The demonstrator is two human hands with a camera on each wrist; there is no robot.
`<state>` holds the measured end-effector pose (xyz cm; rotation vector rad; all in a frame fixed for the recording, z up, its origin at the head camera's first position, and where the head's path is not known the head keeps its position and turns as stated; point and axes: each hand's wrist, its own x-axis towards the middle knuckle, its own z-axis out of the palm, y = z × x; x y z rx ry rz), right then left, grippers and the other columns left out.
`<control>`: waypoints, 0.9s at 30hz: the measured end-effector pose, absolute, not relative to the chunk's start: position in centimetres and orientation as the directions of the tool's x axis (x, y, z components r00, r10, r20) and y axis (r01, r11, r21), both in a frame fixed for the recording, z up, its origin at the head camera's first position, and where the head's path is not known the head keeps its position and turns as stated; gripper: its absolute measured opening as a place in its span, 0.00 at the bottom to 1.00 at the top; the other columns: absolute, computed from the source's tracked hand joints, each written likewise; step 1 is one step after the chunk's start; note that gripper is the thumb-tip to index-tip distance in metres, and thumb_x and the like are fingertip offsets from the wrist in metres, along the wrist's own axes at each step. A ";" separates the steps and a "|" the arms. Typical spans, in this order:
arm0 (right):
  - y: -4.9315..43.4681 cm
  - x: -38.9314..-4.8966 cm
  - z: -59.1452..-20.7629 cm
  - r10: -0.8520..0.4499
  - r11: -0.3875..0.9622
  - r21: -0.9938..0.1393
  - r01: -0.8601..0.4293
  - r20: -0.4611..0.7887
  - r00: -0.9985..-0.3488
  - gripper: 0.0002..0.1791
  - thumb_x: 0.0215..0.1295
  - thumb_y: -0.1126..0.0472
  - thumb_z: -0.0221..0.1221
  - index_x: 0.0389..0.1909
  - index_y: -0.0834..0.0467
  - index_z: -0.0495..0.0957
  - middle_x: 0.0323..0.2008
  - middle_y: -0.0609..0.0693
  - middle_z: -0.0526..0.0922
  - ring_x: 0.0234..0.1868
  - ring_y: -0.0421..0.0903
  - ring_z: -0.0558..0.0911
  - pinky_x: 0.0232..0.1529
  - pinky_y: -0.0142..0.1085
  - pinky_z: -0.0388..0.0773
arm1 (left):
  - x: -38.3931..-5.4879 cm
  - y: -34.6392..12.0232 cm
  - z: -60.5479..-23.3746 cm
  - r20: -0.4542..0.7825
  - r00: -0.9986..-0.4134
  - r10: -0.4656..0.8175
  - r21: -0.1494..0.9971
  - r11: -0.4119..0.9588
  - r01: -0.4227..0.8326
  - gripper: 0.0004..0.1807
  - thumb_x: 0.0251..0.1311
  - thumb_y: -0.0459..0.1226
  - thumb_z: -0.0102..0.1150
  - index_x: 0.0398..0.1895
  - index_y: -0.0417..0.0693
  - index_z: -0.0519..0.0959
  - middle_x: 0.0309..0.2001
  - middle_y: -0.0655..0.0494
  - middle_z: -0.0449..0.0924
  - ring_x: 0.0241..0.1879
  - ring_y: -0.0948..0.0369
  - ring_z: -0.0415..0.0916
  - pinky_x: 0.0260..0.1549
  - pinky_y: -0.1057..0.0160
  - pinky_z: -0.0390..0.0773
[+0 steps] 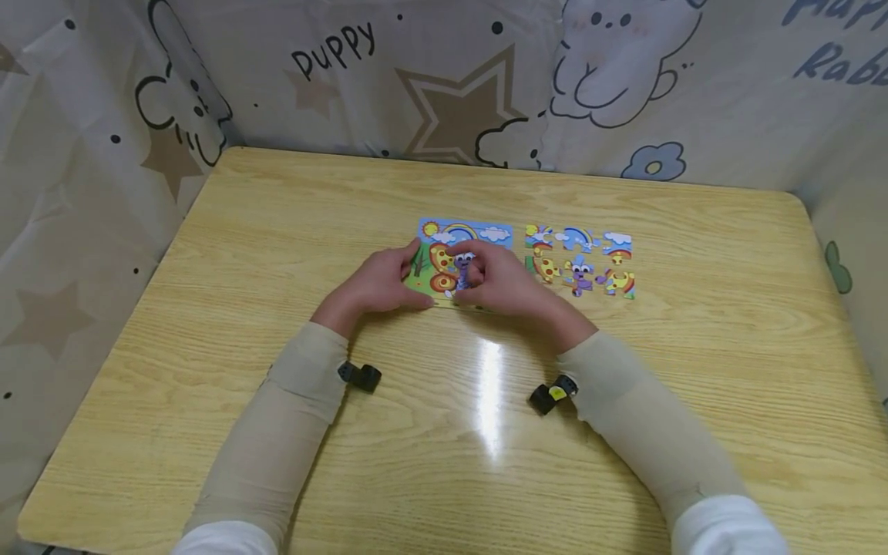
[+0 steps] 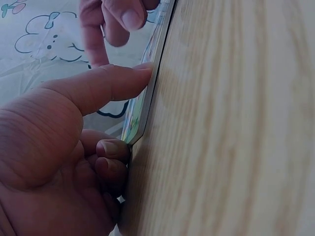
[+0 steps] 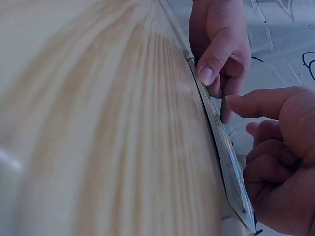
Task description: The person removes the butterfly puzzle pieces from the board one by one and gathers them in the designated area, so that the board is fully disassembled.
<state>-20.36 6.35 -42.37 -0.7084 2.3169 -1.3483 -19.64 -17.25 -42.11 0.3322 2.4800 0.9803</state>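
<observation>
A colourful jigsaw puzzle board (image 1: pixel 425 224) with a sun, a rainbow and a butterfly lies flat on the wooden table. At its left side my left hand (image 1: pixel 378 279) holds it, thumb on the near edge and curled fingers against the left edge. The left wrist view shows that thumb (image 2: pixel 120 82) on the board's rim. Over the board's middle is my right hand (image 1: pixel 501 279), index finger and thumb reaching apart across the butterfly picture, the other fingers curled in. The right wrist view shows its thumb (image 3: pixel 261 102) straight above the board; the index fingertip is hidden there.
Several loose puzzle pieces (image 1: pixel 581 276) are laid out in two rows just right of the board. The wooden table (image 1: pixel 277 208) meets a printed cloth (image 1: pixel 388 116) at its back. Small black wrist cameras (image 1: pixel 364 378) sit on both sleeves.
</observation>
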 end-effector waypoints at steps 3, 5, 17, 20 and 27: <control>5.7 -20.6 -42.6 -0.594 0.429 -0.870 -0.243 -0.069 -0.801 0.33 0.55 0.66 0.72 0.63 0.58 0.73 0.18 0.47 0.64 0.20 0.44 0.66 0.33 0.37 0.68 | -19.7 -17.3 -42.1 -0.314 -0.869 0.382 0.699 0.712 0.060 0.61 0.51 0.46 0.77 0.80 0.41 0.46 0.76 0.44 0.55 0.72 0.54 0.54 0.68 0.59 0.57; 5.3 -20.7 -42.7 -0.596 0.444 -0.859 -0.255 -0.071 -0.800 0.33 0.55 0.65 0.72 0.62 0.58 0.74 0.18 0.46 0.65 0.20 0.43 0.65 0.34 0.37 0.68 | -19.7 -17.2 -42.1 -0.311 -0.869 0.384 0.703 0.708 0.062 0.61 0.51 0.46 0.77 0.80 0.41 0.46 0.75 0.45 0.56 0.72 0.55 0.55 0.67 0.59 0.58; 4.2 -21.7 -43.3 -0.641 0.403 -0.897 -0.181 -0.136 -0.755 0.29 0.56 0.72 0.69 0.60 0.63 0.74 0.16 0.46 0.62 0.17 0.42 0.62 0.26 0.35 0.67 | -19.7 -17.3 -42.1 -0.302 -0.875 0.379 0.704 0.707 0.063 0.61 0.51 0.46 0.77 0.80 0.42 0.47 0.76 0.47 0.56 0.72 0.56 0.54 0.67 0.58 0.58; 4.2 -22.0 -43.5 -0.649 0.396 -0.907 -0.143 -0.166 -0.743 0.29 0.56 0.73 0.68 0.60 0.64 0.73 0.17 0.46 0.63 0.15 0.41 0.63 0.21 0.33 0.65 | -19.7 -17.4 -42.2 -0.307 -0.873 0.380 0.704 0.707 0.060 0.61 0.51 0.46 0.77 0.80 0.43 0.46 0.76 0.47 0.55 0.73 0.55 0.53 0.67 0.58 0.58; 4.0 -22.0 -43.2 -0.636 0.400 -0.914 -0.061 -0.229 -0.737 0.29 0.56 0.75 0.66 0.60 0.64 0.72 0.18 0.46 0.64 0.14 0.41 0.62 0.18 0.33 0.63 | -19.7 -17.3 -42.2 -0.312 -0.870 0.382 0.712 0.700 0.052 0.61 0.51 0.45 0.77 0.80 0.43 0.46 0.76 0.48 0.54 0.73 0.56 0.52 0.67 0.59 0.58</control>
